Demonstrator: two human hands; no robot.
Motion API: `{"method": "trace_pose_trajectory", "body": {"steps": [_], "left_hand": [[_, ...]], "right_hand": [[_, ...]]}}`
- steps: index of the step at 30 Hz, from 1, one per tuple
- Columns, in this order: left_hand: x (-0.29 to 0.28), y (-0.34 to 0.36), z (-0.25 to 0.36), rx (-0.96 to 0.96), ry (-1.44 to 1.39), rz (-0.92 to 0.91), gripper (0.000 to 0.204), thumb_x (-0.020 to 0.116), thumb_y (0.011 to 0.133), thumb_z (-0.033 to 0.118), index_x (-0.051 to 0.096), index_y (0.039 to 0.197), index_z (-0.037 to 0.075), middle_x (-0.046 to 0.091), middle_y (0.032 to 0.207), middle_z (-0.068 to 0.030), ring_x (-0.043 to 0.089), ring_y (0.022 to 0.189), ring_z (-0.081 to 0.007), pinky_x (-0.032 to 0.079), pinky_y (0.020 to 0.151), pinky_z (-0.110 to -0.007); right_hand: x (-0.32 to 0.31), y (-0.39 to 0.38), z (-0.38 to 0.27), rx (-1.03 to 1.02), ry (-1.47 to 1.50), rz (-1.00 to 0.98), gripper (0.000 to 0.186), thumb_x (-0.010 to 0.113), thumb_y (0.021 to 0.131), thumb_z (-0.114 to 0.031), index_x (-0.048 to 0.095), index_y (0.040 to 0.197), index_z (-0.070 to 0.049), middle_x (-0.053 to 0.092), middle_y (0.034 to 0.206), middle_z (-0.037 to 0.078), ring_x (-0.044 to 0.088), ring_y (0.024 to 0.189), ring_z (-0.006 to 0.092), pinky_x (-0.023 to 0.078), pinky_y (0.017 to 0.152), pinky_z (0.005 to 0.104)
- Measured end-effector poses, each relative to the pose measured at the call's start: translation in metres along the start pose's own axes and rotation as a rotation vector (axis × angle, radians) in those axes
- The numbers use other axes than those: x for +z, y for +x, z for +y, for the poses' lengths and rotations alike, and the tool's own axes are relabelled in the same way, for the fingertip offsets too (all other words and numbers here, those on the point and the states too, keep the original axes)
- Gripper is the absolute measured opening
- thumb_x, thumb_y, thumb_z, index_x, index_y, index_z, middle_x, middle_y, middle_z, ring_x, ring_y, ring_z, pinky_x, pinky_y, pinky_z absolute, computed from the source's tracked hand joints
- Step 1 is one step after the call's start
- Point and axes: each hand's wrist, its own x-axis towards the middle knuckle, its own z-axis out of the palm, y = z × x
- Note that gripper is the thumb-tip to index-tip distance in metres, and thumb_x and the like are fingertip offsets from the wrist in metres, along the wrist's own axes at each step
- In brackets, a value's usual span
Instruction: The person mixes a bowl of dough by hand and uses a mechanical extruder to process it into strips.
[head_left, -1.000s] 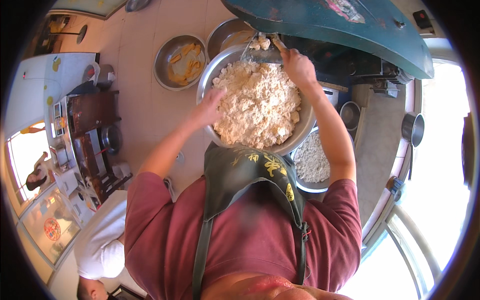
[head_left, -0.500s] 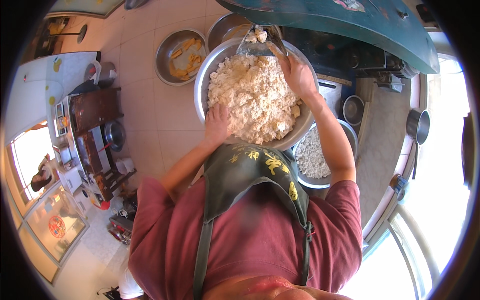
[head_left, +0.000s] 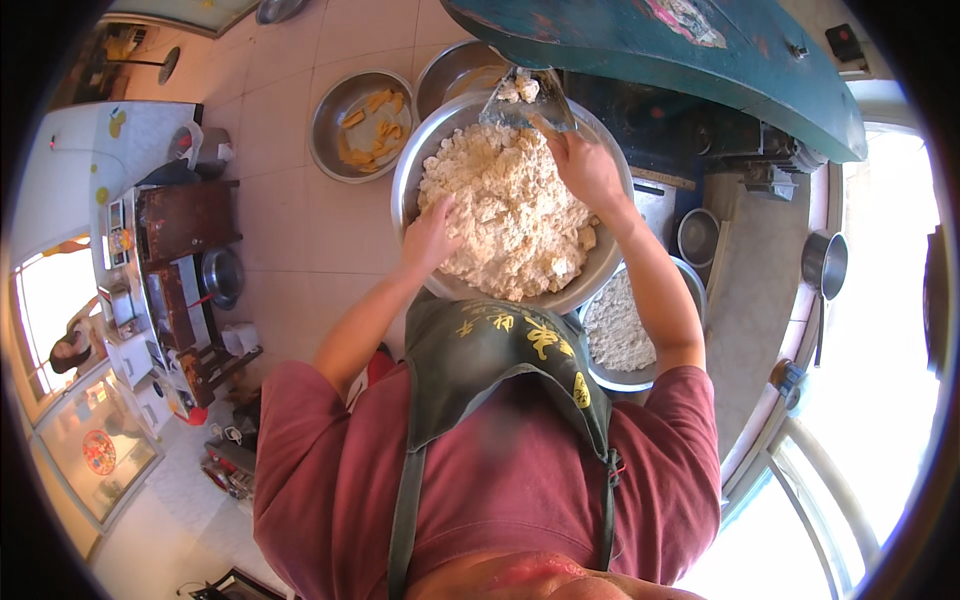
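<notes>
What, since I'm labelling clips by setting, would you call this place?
Probably a commercial kitchen or small food workshop: a large metal bowl of crumbly, dough-like mixture, another bowl of pale crumbs, and a bulky teal machine.

Yellow characters (head_left: 541, 338), yellow oval emblem (head_left: 581, 391), both on dark apron (head_left: 450, 385)
</notes>
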Motion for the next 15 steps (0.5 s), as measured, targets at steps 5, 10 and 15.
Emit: {"method": "trace_pose_trajectory", "body": {"steps": [5,10,15], "left_hand": [[-0.016,0.045,0.028,-0.031,-0.033,-0.126,0.075,0.078,0.073,0.022,0.044,0.138,0.005,0.061,0.124,-0.0215,0.062,0.108,-0.0373,0.051,0.089,-0.045],[-0.009,0.057,0.007,-0.003,0.096,-0.163,0.074,0.078,0.072,0.024,0.047,0.137,0.006,0.058,0.119,-0.0226,0.06,0.108,-0.0381,0.051,0.089,-0.046],[-0.026,0.059,0.021,0.139,0.146,-0.205,0.06,0.071,0.081,0.009,0.05,0.137,0.013,0.056,0.111,-0.0176,0.062,0.099,-0.0344,0.052,0.081,-0.044]], "right_hand": [[0.026,0.06,-0.006,0.087,-0.16,-0.001,0.049,0.041,0.101,-0.04,0.066,0.088,0.001,0.068,0.081,0.029,0.068,0.079,0.0458,0.055,0.07,0.053],[-0.001,0.046,-0.028,0.121,-0.183,-0.046,0.047,0.044,0.1,-0.038,0.066,0.086,0.002,0.067,0.083,0.032,0.068,0.079,0.0462,0.056,0.072,0.0526],[0.022,0.095,-0.017,0.12,-0.215,0.023,0.049,0.043,0.099,-0.04,0.066,0.087,0.001,0.067,0.081,0.031,0.067,0.082,0.047,0.054,0.076,0.0555]]}}
